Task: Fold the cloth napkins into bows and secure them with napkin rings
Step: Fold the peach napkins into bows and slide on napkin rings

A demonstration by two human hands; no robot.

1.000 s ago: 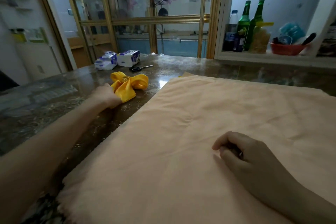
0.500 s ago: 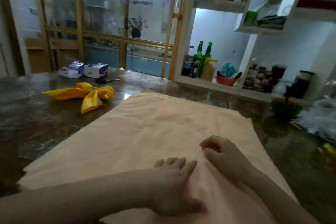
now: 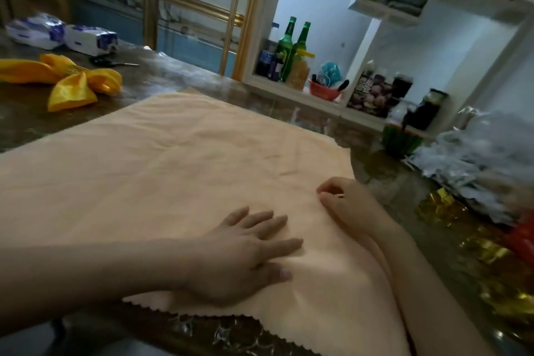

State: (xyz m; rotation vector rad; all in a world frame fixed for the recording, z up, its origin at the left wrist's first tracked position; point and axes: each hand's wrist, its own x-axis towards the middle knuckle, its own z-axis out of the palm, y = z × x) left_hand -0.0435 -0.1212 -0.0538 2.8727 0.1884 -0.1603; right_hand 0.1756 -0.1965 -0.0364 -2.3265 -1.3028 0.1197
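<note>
A large peach cloth napkin lies spread flat on the dark marble table, its zigzag near edge hanging over the table's front. My left hand rests palm down on its near part, fingers apart. My right hand sits at the napkin's right edge with fingers curled shut against the cloth; I cannot see whether anything is inside them. A finished yellow napkin bow, cinched by a gold ring, lies at the far left.
Two tissue packs and scissors lie behind the bow. Green bottles and jars stand on a shelf past the table's far edge. Crumpled clear plastic and shiny gold items crowd the right side.
My left hand let go of the yellow bow and came across onto the peach napkin, where it now lies flat. My view swung right. The right hand stayed curled on the cloth.
</note>
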